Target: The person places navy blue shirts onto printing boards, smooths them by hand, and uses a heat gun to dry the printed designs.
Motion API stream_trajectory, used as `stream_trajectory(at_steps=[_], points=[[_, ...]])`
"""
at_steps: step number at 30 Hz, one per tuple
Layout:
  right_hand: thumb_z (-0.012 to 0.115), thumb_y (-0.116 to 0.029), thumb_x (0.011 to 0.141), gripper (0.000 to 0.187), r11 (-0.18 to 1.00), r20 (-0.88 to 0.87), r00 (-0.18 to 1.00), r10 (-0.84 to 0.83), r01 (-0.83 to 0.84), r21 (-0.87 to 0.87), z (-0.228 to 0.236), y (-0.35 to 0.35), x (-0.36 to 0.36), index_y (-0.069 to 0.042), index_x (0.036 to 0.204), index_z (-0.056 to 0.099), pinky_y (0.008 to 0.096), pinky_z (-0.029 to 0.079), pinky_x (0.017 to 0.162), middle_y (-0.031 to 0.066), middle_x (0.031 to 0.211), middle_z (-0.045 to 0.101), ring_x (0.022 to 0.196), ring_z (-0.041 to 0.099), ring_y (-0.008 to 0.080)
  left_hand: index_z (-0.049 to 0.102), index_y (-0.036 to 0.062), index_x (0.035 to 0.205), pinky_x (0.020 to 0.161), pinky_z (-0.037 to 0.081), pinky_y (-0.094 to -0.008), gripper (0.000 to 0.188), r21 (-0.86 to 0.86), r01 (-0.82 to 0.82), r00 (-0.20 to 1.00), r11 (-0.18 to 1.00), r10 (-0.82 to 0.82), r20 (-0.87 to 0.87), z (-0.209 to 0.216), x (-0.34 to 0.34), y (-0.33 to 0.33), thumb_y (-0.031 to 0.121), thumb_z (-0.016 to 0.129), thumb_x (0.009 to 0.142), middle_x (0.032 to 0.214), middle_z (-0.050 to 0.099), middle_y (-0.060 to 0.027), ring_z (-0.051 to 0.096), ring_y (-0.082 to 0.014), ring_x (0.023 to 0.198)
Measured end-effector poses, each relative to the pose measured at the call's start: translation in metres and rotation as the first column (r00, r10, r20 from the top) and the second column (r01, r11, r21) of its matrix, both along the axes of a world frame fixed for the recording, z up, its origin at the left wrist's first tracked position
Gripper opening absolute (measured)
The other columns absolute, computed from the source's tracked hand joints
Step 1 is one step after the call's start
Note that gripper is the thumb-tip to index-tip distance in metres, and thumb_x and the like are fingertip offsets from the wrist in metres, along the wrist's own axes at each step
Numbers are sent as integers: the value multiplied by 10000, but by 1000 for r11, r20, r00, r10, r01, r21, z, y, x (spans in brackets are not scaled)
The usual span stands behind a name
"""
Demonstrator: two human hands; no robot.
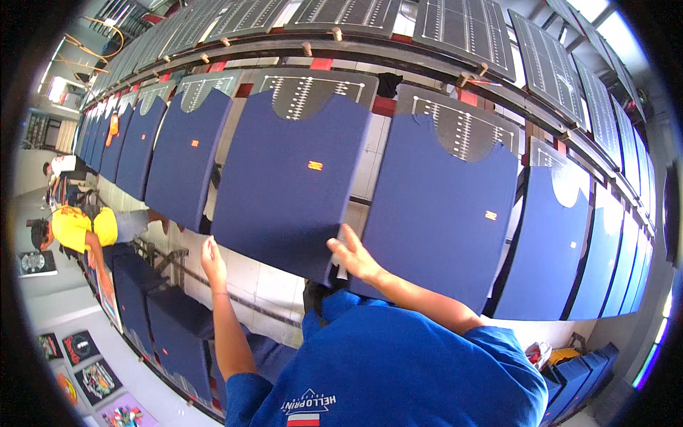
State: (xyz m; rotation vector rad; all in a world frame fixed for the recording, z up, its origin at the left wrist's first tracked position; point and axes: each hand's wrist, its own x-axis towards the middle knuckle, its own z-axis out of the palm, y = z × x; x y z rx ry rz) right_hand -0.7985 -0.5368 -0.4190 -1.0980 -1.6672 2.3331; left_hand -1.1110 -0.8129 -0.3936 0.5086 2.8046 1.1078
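Orange digits (315, 166) on navy shirt (277, 203); white lettering (310, 404), small, on worn blue shirt (405, 356)

Blue short-sleeved shirt (413, 363); white printed emblem (310, 403)

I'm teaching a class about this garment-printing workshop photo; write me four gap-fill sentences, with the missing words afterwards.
1. The right hand is by the lower edge of a navy shirt whose small print is coloured ____.
2. The board showing at that shirt's neckline bears ____ markings.
3. The sleeve on the arm of the left hand is ____.
4. The top worn by the co-worker at the picture's left is ____.

Missing words: orange; white; blue; yellow.
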Motion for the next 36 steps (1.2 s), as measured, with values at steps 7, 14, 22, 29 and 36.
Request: stream_trajectory(at_steps=[7, 14, 22, 29, 36], points=[[408, -649, 1004, 870, 719, 289, 787, -546, 616, -320, -54, -31, -50, -2, 1569, 267, 403, 172, 1228, 159, 1630, 291, 1500, 254, 318, 497, 27, 1437, 1126, 372, -374, 656, 351, 131, 620, 927, -353, 701, -42, -156, 57, 551, 407, 1053, 1463, 520, -115, 455, -215, 1362], [610, -446, 986, 640, 471, 306, 659, -687, 725, -503, -58, -190, 13, 59, 1368, 521, 396, 485, 1014, 162, 1284, 644, 1133, 640, 294, 464, 16, 1468, 1105, 416, -374, 736, 399, 191, 164, 897, -430, 888, -58, -151, -89, 559, 550, 978, 1450, 531, -125, 524, -253, 1305], [671, -251, 949, 377, 490, -30, 492, -870, 870, 56, 101, -9, -64, -21, 1242, 614, 425, 483, 965, 143, 1164, 661, 1106, 619, 282, 502, -25, 1386, 1123, 366, -377, 673, 442, -101, 656, 891, -274, 703, 128, -234, 72, 434, 699, 935, 1355, 578, -115, 506, -207, 1298], [653, -268, 989, 306, 455, -501, 359, -787, 887, -80, 328, 268, -151, 13, 1109, 662, 442, 527, 971, 146, 1101, 711, 1013, 687, 282, 671, 20, 1125, 867, 576, -350, 288, 872, 15, 496, 490, -761, 419, 306, -345, 340, 260, 673, 966, 1116, 725, -118, 717, -223, 977], [674, -236, 963, 310, 503, -680, 440, -587, 856, 120, 420, 207, -107, 36, 1108, 643, 443, 572, 860, 145, 998, 712, 942, 705, 291, 708, 54, 1115, 898, 557, -381, 249, 896, 196, 437, 398, -854, 283, 369, -332, 282, 240, 696, 950, 1113, 738, -80, 716, -219, 974]])
